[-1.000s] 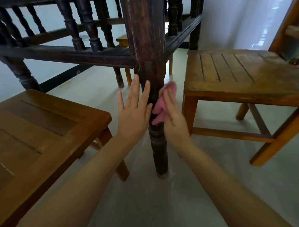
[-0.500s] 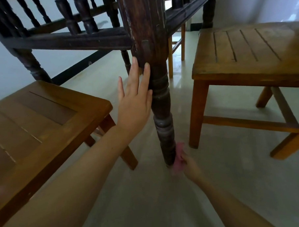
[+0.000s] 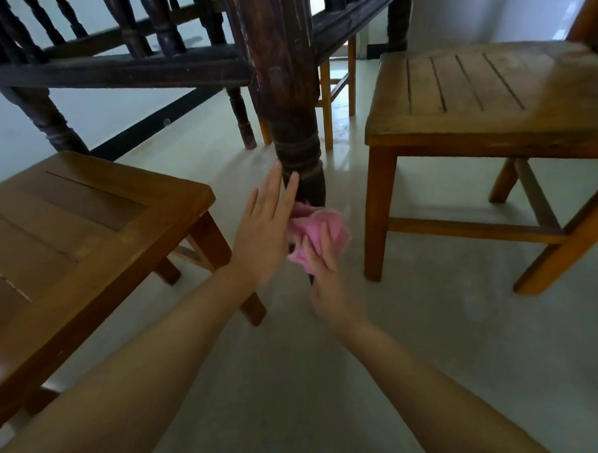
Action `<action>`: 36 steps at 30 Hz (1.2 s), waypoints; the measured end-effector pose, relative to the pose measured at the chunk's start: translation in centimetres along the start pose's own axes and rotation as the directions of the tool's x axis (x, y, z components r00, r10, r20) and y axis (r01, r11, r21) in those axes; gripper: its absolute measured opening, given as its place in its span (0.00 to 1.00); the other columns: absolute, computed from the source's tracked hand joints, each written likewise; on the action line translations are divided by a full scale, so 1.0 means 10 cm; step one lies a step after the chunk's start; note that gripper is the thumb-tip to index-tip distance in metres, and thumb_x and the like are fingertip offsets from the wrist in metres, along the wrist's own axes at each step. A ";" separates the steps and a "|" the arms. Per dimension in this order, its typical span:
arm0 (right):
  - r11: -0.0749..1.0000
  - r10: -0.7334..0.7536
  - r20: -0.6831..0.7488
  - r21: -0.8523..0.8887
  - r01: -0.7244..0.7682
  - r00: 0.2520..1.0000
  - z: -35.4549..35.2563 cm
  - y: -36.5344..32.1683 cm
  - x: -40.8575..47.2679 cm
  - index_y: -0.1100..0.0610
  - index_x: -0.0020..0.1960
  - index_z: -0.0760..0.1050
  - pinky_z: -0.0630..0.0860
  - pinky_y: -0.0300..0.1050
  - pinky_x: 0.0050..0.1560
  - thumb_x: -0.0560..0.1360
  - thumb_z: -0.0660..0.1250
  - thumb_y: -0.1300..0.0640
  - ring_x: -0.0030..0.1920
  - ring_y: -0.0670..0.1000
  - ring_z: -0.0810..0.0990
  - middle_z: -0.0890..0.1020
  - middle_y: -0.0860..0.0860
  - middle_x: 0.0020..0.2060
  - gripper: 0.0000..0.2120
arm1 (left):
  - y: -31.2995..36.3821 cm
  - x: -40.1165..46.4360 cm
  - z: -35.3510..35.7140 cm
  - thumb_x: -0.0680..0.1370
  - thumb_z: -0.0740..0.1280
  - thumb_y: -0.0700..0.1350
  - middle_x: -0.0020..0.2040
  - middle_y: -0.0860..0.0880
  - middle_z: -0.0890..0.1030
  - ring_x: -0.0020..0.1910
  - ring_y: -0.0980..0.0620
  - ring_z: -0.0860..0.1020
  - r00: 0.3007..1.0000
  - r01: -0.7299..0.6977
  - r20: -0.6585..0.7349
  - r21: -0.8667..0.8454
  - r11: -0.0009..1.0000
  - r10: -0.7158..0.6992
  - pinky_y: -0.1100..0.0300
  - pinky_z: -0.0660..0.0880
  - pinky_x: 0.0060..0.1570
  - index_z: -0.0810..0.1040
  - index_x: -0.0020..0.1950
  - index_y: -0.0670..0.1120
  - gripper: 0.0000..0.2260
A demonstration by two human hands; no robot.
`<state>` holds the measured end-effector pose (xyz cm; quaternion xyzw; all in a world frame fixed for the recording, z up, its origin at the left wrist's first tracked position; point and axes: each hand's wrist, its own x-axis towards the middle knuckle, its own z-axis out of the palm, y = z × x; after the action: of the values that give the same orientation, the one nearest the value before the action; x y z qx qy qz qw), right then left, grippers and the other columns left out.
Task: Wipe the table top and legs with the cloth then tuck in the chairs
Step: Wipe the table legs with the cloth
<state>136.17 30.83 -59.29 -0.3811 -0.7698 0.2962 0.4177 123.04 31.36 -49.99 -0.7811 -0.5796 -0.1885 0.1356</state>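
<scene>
My right hand [image 3: 321,270] grasps the cloth [image 3: 316,230] and presses it on the lower part of the leg [image 3: 295,130]. My left hand [image 3: 267,227] is flat with fingers stretched, holding nothing, its fingertips against the leg beside the cloth. I judge the cloth soft and light; it bunches easily, so I should wrap it around the turned rings. The chairs [image 3: 95,221] look stiff and rather heavy; I would take them by the seat edge.
</scene>
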 end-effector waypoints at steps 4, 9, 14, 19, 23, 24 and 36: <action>0.949 0.296 0.141 0.072 -0.308 0.945 0.11 0.49 -0.40 0.38 0.70 0.62 0.58 0.54 0.72 0.79 0.54 0.44 0.73 0.45 0.57 0.61 0.47 0.74 0.19 | -0.07 0.03 -0.10 0.70 0.62 0.27 0.73 0.47 0.36 0.72 0.49 0.38 1.000 -0.004 0.013 0.019 1.000 0.004 0.50 0.46 0.72 0.40 0.74 0.50 0.43; 0.760 0.610 0.161 0.158 -0.630 0.776 0.31 0.94 -0.58 0.56 0.68 0.68 0.71 0.56 0.63 0.76 0.65 0.55 0.62 0.55 0.75 0.74 0.56 0.65 0.21 | 0.03 0.00 -0.05 0.71 0.63 0.28 0.72 0.48 0.34 0.74 0.45 0.43 0.999 0.035 0.006 -0.048 0.998 -0.035 0.50 0.49 0.72 0.41 0.75 0.49 0.42; 0.606 0.756 0.288 0.033 -0.795 0.588 0.19 1.04 -0.68 0.68 0.67 0.67 0.75 0.48 0.57 0.78 0.56 0.67 0.55 0.63 0.76 0.76 0.65 0.56 0.18 | 0.08 0.00 -0.07 0.72 0.62 0.29 0.72 0.48 0.35 0.75 0.43 0.47 0.999 0.051 -0.011 -0.066 0.997 -0.052 0.51 0.50 0.71 0.41 0.75 0.49 0.41; 0.696 0.677 0.226 0.110 -0.709 0.700 -0.24 0.72 -0.45 0.63 0.65 0.70 0.68 0.43 0.60 0.76 0.52 0.72 0.62 0.58 0.73 0.76 0.61 0.60 0.20 | 0.11 0.00 -0.13 0.77 0.60 0.36 0.76 0.43 0.40 0.75 0.44 0.45 0.996 0.081 0.029 -0.050 0.995 -0.080 0.51 0.46 0.71 0.43 0.76 0.48 0.34; 0.775 0.604 0.187 0.088 -0.626 0.774 -0.61 0.34 -0.17 0.59 0.64 0.72 0.70 0.40 0.54 0.77 0.51 0.69 0.59 0.51 0.74 0.76 0.54 0.55 0.20 | 0.16 -0.15 -0.15 0.80 0.57 0.48 0.77 0.46 0.45 0.75 0.48 0.45 0.984 0.177 0.058 -0.132 0.975 -0.171 0.50 0.45 0.71 0.47 0.76 0.49 0.28; 0.793 0.586 0.181 0.074 -0.605 0.790 -0.69 0.22 -0.12 0.58 0.63 0.73 0.70 0.39 0.53 0.78 0.52 0.68 0.57 0.49 0.75 0.76 0.52 0.54 0.19 | 0.17 -0.24 -0.12 0.80 0.56 0.50 0.77 0.46 0.48 0.75 0.49 0.47 0.978 0.202 0.089 -0.169 0.965 -0.189 0.50 0.47 0.72 0.49 0.76 0.49 0.27; 0.833 0.539 0.158 0.050 -0.552 0.827 -1.23 -1.12 0.11 0.52 0.53 0.77 0.68 0.38 0.57 0.78 0.56 0.64 0.59 0.45 0.71 0.75 0.47 0.57 0.13 | 0.31 -0.48 -0.84 0.81 0.52 0.53 0.72 0.47 0.64 0.70 0.49 0.64 0.816 0.502 0.496 -0.353 0.789 -0.298 0.57 0.62 0.65 0.58 0.74 0.48 0.22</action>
<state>142.69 27.44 -44.32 -0.5437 -0.6411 0.4643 0.2791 123.58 22.78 -44.61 -0.6669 -0.6871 -0.1772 -0.2274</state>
